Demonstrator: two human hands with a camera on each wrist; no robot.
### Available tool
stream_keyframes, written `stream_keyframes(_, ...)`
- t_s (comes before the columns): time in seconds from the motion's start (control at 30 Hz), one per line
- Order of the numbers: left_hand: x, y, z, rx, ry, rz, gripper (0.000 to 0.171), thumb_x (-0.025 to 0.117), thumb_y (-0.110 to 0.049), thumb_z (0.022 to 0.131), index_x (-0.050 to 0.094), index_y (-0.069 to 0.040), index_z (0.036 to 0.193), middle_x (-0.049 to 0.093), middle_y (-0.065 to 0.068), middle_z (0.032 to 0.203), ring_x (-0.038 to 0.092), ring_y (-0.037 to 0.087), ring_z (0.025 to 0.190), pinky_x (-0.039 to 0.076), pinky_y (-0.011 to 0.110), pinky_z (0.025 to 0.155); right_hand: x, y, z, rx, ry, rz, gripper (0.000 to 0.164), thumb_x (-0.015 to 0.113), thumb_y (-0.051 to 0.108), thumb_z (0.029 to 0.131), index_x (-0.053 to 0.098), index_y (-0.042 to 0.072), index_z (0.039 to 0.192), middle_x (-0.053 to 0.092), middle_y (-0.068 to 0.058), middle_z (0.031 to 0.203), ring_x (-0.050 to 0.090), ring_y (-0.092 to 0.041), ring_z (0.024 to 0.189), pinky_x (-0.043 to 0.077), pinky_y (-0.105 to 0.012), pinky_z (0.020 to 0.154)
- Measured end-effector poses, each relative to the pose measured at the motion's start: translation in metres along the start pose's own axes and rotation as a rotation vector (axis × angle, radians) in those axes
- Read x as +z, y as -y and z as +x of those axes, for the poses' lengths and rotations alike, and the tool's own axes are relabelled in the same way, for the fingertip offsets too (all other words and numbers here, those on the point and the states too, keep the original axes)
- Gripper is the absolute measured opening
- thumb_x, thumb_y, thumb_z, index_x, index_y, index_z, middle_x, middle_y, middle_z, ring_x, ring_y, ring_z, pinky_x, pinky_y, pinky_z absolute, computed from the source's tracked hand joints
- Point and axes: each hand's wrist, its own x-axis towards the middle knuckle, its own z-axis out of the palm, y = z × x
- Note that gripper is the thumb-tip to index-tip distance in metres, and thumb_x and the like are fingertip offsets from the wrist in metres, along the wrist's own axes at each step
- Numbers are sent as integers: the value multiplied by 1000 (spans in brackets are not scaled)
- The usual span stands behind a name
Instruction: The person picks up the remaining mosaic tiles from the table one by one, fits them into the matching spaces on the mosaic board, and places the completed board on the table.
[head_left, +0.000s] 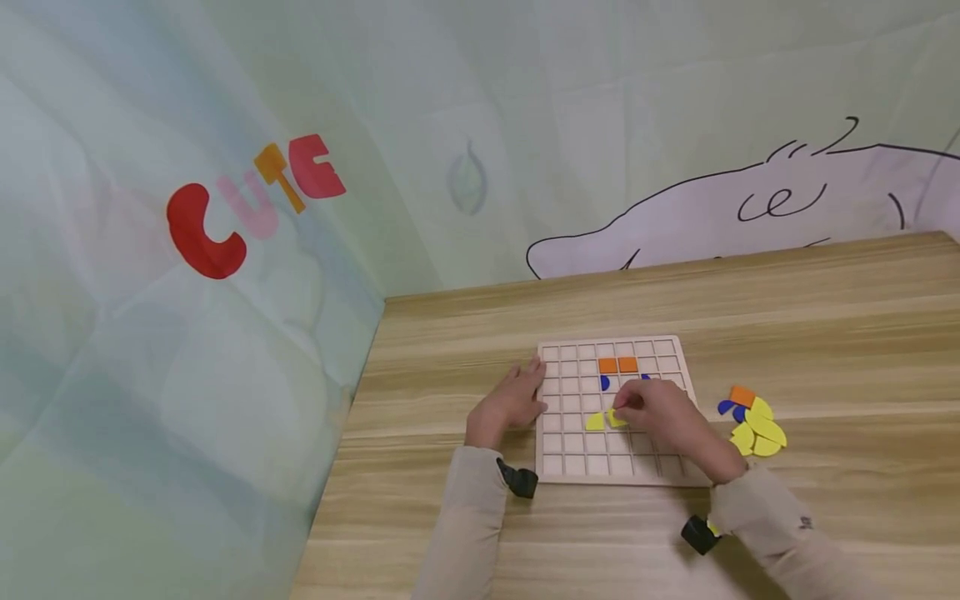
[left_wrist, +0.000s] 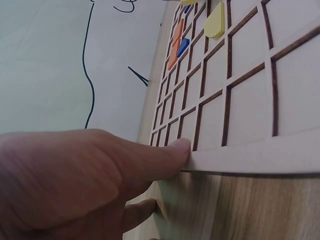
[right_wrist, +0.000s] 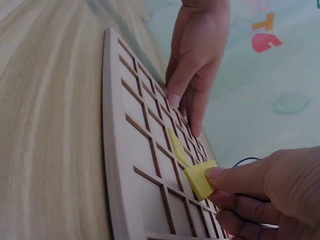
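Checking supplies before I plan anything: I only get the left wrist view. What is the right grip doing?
Observer: The right grip pinches a yellow piece at the board.
Operator: Are there spare pieces around?
Observer: Yes, loose pieces lie on the table, to the right of the board.
Operator: Any orange there?
Observer: One orange piece that I can see, on the far side of that group.
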Motion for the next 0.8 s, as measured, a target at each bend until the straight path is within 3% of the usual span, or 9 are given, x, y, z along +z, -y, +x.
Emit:
stream_keyframes(0.43,0,0,0,2,0,13,63,48,-21,100,17,-10,154,7,3,162,6,33,148,12,41,121,9,6,0,75,2,-57,5,72,15,85,68,14,83,65,3,79,52,-14,72,46,-27,67)
stream_keyframes(0.8,1,1,1,-2,-3,14,63,47,-21,101,16,-11,154,6,2,162,6,32,148,13,42,121,9,9,0,80,-1,-80,6,72,14,85,68,13,81,64,2,77,51,-14,70,45,-27,65)
